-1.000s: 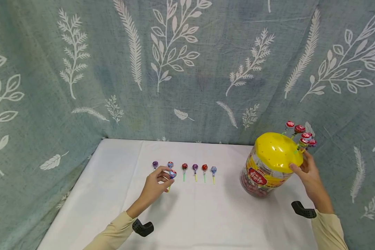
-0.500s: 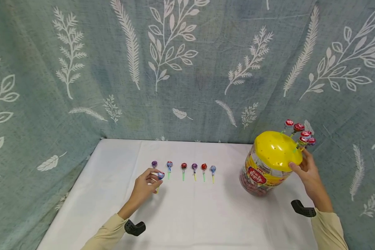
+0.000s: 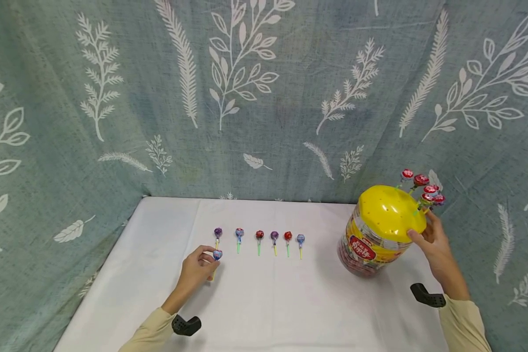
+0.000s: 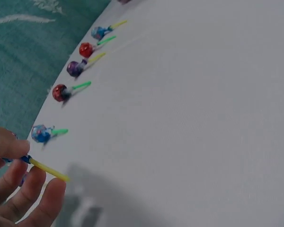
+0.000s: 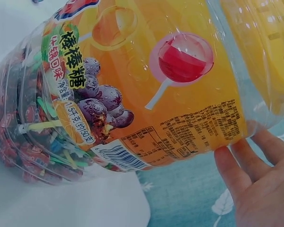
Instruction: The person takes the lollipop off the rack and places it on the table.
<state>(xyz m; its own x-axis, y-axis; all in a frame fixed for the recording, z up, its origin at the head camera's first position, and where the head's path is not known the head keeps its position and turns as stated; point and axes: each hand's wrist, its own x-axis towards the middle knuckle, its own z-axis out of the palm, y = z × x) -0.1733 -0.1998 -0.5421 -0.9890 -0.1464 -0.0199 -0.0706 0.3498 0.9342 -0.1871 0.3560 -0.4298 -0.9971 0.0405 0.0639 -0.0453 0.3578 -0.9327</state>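
Observation:
My left hand (image 3: 195, 271) pinches a lollipop (image 3: 217, 254) with a blue wrapper and yellow stick. In the left wrist view, the thumb and fingers hold it at the wrapper's neck, and the yellow stick (image 4: 49, 170) points away from them. Just beyond it in the head view lies a purple lollipop (image 3: 218, 232), the leftmost of a row. At the right, my right hand (image 3: 437, 252) grips a large clear lollipop jar (image 3: 361, 248), thumb on the yellow lid (image 3: 391, 210) and fingers around the side. The jar leans toward that hand. Several lollipops (image 3: 428, 198) stick up from the lid's right side.
Along the white table (image 3: 273, 303), the row continues with a blue lollipop (image 3: 239, 232), a red one (image 3: 259, 235) and several more. A green curtain (image 3: 264, 161) with white leaves hangs behind the table and at both sides.
My left hand has moved left and slightly nearer with the lollipop, from below the second lollipop to below the purple one at the row's left end. The right hand and jar look unchanged.

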